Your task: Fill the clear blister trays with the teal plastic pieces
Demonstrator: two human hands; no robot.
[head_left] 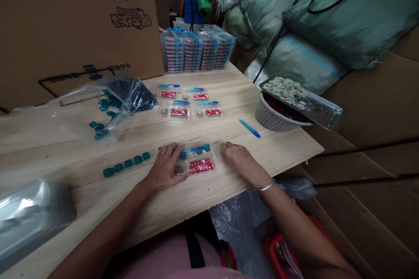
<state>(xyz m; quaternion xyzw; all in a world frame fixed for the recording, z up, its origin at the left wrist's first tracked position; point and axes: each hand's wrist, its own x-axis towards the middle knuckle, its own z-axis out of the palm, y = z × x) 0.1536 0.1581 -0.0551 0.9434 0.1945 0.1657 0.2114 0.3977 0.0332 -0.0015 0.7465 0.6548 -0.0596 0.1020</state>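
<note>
My left hand point(165, 168) lies over the left end of a clear plastic blister pack point(198, 161), gripping it against the wooden table. Inside the pack I see a red printed card point(200, 165) and a slim blue piece. My right hand point(244, 163) rests on the table with its fingertips just beyond the pack's right edge, holding nothing. A row of teal square pieces point(124, 164) runs leftward from the pack. Above it lie several similar packs point(191, 103), each with a red card and blue piece.
A plastic bag of teal pieces point(127, 100) lies on the wooden table point(65, 157). A blue stick point(249, 128) lies nearby. At the right stand a white basket point(275, 117) and metal tray point(303, 102). Stacked packs point(196, 50), cardboard boxes point(75, 22) and sacks point(314, 22) stand behind.
</note>
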